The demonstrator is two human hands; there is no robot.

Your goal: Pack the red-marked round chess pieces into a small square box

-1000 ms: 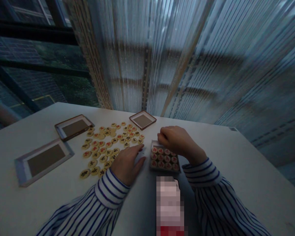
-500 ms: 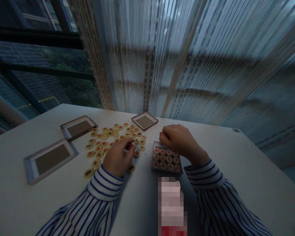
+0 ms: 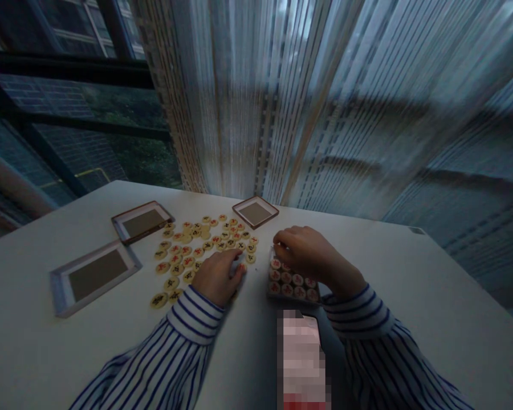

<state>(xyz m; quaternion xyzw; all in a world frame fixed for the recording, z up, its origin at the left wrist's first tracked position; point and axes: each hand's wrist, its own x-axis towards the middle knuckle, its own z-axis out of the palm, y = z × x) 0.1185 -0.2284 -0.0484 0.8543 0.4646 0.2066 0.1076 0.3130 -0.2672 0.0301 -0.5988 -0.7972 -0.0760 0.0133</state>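
My left hand (image 3: 217, 278) lies low over the near right edge of the scattered Chinese chess pieces (image 3: 187, 262), thumb and index finger apart. A red-marked chess piece (image 3: 243, 267) sits beside its thumb tip. My right hand (image 3: 310, 251) is over the far part of an open box (image 3: 293, 300), its fingers curled down and pressed together. Whatever those fingers hold is hidden. Rows of red-marked pieces (image 3: 286, 278) stand face up inside this box; the hand covers the back ones.
Two shallow trays or lids, one brown-rimmed (image 3: 118, 229) and one pale (image 3: 60, 287), lie at the left. Another brown-rimmed tray (image 3: 277, 212) is behind the pieces. A phone (image 3: 313, 322), partly pixelated, lies nearest me. Window and curtain (image 3: 282, 114) border the white table (image 3: 385, 273).
My left thumb and index finger have spread apart, and that hand has moved slightly right. My right hand has come down and a little left over the box. The view has shifted slightly.
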